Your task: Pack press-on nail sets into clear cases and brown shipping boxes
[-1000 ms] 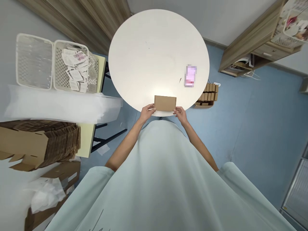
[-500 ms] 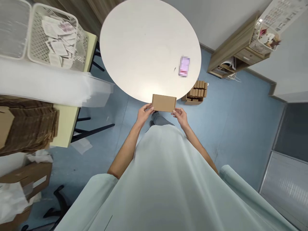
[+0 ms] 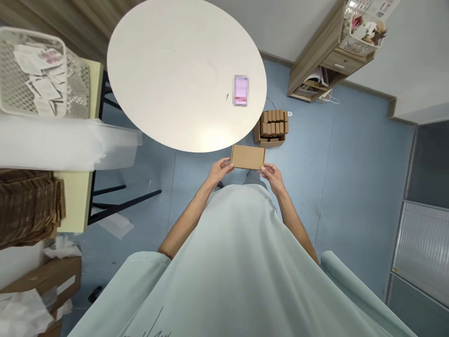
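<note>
A small closed brown cardboard box (image 3: 248, 157) is held in front of me, off the near edge of the white round table (image 3: 185, 84). At its left end my left hand (image 3: 220, 171) grips the lower corner with thumb and fingers. The opposite end sits between the thumb and fingers of my right hand (image 3: 272, 177). Just beyond, to the right, a larger open carton (image 3: 257, 133) on the floor contains several small brown boxes (image 3: 275, 122) in rows.
On the table lies a blurred pink-purple phone-like object (image 3: 241, 91). To the left, a yellow-topped table (image 3: 75, 201) bears a white basket of papers (image 3: 66, 70), white sheeting (image 3: 66, 142) and stacked flat cardboard (image 3: 30, 206). A wooden cabinet (image 3: 315, 56) stands at the upper right.
My view and body have shifted rightward, so the round table now appears further left. Both hands still hold the box, which has moved toward the carton of small boxes.
</note>
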Tool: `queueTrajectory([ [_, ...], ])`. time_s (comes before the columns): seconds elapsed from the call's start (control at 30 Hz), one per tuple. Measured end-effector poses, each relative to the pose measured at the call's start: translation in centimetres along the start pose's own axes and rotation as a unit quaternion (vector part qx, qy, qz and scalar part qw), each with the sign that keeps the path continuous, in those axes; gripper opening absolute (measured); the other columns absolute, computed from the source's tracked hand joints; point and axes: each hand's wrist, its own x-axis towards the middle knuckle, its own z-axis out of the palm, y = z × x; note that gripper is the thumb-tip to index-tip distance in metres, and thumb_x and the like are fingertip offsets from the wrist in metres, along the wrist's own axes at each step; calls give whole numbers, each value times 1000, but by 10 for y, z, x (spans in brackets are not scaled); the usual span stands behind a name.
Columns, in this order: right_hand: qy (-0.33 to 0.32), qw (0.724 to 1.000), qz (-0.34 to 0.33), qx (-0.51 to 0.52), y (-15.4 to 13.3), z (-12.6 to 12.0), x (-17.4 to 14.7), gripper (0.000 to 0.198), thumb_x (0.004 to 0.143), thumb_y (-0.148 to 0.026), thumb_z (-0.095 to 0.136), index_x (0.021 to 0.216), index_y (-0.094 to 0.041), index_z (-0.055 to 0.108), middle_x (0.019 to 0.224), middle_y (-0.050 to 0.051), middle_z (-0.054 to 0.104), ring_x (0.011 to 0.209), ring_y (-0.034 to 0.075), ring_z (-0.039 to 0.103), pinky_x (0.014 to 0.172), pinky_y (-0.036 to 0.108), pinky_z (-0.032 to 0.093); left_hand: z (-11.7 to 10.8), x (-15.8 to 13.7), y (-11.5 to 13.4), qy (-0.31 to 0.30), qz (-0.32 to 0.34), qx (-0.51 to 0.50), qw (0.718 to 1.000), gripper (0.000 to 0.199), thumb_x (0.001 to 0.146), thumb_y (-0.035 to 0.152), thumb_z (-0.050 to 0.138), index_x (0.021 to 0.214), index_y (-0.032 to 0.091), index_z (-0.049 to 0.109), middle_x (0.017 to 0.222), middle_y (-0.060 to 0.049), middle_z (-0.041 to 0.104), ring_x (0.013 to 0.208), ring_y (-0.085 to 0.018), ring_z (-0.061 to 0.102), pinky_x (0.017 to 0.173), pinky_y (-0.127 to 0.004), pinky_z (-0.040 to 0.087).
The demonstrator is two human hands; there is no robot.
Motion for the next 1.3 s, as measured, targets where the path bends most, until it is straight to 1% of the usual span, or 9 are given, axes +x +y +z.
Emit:
queueTrajectory([
  [0.17, -17, 999, 17, 21, -17, -47, 46, 77, 56, -66, 107, 111, -27, 71, 110, 3, 83, 89, 19, 80, 82, 32, 60, 53, 43, 24, 2, -14, 24, 1000, 64, 92, 47, 92, 144, 16, 72, 131, -16, 86, 113, -27, 85, 120, -52, 63],
  [0.33, -56, 997, 54, -18, -44, -114, 97, 79, 52, -64, 108, 108, -26, 66, 104, 2, 82, 79, 17, 77, 71, 30, 54, 126, 97, 48, 26, -31, -8, 999, 59, 91, 44, 94, 140, 16, 75, 124, -13, 85, 120, -28, 83, 123, -53, 62],
  [0.5, -36, 997, 54, -45, -75, -192, 142, 82, 71, -77, 94, 130, -28, 65, 125, 7, 84, 76, 16, 76, 66, 30, 50, 193, 139, 63, -2, -43, 5, 999, 64, 86, 48, 99, 138, 16, 79, 130, -15, 85, 128, -32, 80, 124, -56, 61],
  [0.7, -74, 993, 51, -83, -96, -252, 183, 72, 73, -81, 91, 118, -28, 73, 106, 3, 84, 82, 18, 78, 72, 30, 52, 248, 176, 70, 8, -78, 3, 997, 66, 91, 45, 97, 146, 17, 74, 136, -14, 83, 125, -29, 81, 121, -52, 63],
  [0.83, -55, 993, 94, -35, -87, -254, 195, 72, 70, -80, 94, 114, -29, 71, 107, 1, 82, 80, 16, 78, 73, 28, 54, 277, 195, 68, 66, -117, -3, 991, 81, 93, 33, 96, 162, 14, 58, 159, -24, 69, 123, -28, 82, 118, -48, 65],
  [0.93, -20, 991, 128, -16, -73, -240, 204, 72, 71, -75, 97, 118, -28, 68, 104, 0, 81, 77, 15, 78, 71, 26, 55, 295, 202, 58, 66, -148, 26, 986, 76, 92, 29, 96, 157, 12, 59, 169, -28, 59, 127, -30, 80, 115, -48, 67],
  [1.07, 28, 983, 179, -24, -56, -214, 219, 55, 86, -62, 94, 119, -28, 66, 99, -1, 79, 73, 13, 77, 67, 24, 55, 311, 210, 39, 56, -163, 64, 983, 46, 96, 25, 90, 136, 12, 71, 163, -23, 68, 141, -34, 74, 116, -47, 66],
  [1.2, 62, 973, 220, -36, -41, -194, 241, 43, 95, -56, 90, 116, -27, 65, 98, 1, 78, 71, 13, 76, 66, 23, 56, 315, 226, 17, 111, -203, 68, 970, 59, 93, 29, 92, 147, 17, 69, 161, -22, 69, 143, -36, 72, 108, -48, 70],
  [1.3, 77, 969, 231, -47, -29, -184, 261, 45, 96, -59, 89, 116, -27, 64, 98, 2, 78, 70, 14, 76, 64, 24, 56, 313, 242, 3, 106, -223, 47, 968, 52, 98, 33, 89, 144, 20, 71, 154, -18, 73, 138, -33, 75, 103, -45, 72],
])
